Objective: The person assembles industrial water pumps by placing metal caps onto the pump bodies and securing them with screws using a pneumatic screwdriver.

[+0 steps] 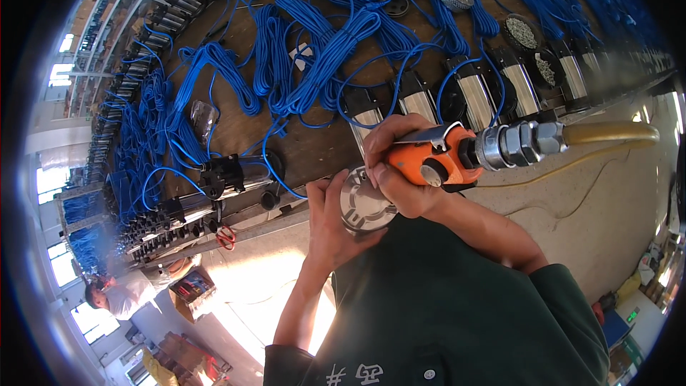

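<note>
My right hand (pixel 406 189) is wrapped round an orange air tool (pixel 418 163), whose hose end points right. A metal coupling (pixel 520 145) joins the tool to a yellowish air hose (pixel 607 133). The tool's working end is hidden behind my fingers. My left hand (pixel 332 218) grips the side of a round metal end cover (pixel 361 207) with slots in its face, close in front of my chest. My right fingers and the tool overlap the cover's upper right part. From this view I cannot tell whether the tool touches the cover.
A brown workbench (pixel 236 82) carries coiled blue cables (pixel 314 64) and a row of silver motor bodies (pixel 475 93). Small-parts bowls (pixel 520 32) stand at the far right. Red-handled scissors (pixel 226 238) hang at the bench edge. Another person (pixel 125 293) is at lower left, near a cardboard box (pixel 193 293).
</note>
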`<state>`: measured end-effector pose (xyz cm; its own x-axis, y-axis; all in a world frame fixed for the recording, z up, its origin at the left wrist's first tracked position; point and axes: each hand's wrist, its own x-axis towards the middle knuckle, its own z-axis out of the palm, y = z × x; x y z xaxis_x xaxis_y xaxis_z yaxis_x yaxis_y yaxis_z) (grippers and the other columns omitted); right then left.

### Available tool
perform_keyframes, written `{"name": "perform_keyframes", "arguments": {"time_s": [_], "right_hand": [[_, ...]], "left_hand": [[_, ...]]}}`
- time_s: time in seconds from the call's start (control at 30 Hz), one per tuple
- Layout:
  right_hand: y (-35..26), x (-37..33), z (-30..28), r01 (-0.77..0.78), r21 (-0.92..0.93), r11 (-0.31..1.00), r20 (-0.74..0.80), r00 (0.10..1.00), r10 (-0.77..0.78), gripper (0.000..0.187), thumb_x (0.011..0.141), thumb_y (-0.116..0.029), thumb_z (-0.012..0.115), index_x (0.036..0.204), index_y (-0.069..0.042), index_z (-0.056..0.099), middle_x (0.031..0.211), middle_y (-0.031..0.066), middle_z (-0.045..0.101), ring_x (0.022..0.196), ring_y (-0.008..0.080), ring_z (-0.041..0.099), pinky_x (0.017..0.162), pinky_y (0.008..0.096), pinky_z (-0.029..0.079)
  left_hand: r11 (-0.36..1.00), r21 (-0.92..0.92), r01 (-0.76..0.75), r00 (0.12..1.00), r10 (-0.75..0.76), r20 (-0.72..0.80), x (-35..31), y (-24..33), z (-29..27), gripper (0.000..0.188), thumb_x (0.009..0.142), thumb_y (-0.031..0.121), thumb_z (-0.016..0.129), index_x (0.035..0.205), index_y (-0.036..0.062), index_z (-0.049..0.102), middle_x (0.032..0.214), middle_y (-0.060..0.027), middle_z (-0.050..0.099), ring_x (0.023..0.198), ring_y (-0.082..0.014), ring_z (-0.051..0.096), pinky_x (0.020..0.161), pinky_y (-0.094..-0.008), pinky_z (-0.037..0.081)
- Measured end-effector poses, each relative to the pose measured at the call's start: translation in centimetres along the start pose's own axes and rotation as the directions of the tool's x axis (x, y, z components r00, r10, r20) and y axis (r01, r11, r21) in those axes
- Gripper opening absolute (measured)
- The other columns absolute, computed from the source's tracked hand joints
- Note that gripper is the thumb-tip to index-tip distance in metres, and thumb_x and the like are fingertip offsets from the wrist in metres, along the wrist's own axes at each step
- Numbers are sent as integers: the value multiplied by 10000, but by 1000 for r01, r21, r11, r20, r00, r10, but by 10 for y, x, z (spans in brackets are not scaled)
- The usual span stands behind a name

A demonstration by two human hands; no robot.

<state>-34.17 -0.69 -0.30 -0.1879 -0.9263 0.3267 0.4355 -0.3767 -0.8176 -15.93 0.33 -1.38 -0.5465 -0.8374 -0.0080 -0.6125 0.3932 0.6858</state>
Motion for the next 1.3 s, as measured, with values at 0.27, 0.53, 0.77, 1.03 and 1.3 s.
{"name": "perform_keyframes", "arguments": {"time_s": [0.27,0.53,0.77,1.03,1.3], "right_hand": [[-1,-2,3,9,-13,1000,23,1000,-8,262,738,75,593,985,7,540,840,79,594,771,113,596,697,251,507],[4,-2,2,-11,10,1000,14,1000,11,308,752,75,571,1044,-5,517,875,85,600,800,115,613,710,249,509],[-22,0,2,149,33,988,-9,989,-149,299,754,58,585,1035,-25,527,890,99,582,741,145,609,658,278,514],[-46,-10,34,115,164,980,10,993,-118,264,810,-17,520,1030,-103,400,903,72,477,559,110,466,638,303,453],[-38,-13,38,47,243,969,114,990,-76,294,837,25,547,1072,-69,398,935,143,529,613,136,547,697,337,511]], "left_hand": [[1000,1,-1,1000,1,-15,-1,2,0,991,498,170,901,1336,33,390,1117,-183,391,1027,-361,474,852,-430,470],[997,-70,21,998,-25,-57,-4,-4,-3,1015,482,182,915,1330,36,377,1099,-150,401,1012,-309,470,861,-376,447],[-282,-959,-25,610,-764,209,-45,-70,-12,229,914,28,513,1141,-1,510,1002,-89,560,830,-151,544,733,-266,469],[-120,-992,27,784,-613,96,-45,2,-22,298,989,236,510,1173,2,523,896,-105,663,702,-156,614,582,-255,476],[-78,-980,185,824,-530,198,-38,23,-17,244,990,274,508,989,32,539,735,-116,640,513,-182,575,416,-255,417]]}}
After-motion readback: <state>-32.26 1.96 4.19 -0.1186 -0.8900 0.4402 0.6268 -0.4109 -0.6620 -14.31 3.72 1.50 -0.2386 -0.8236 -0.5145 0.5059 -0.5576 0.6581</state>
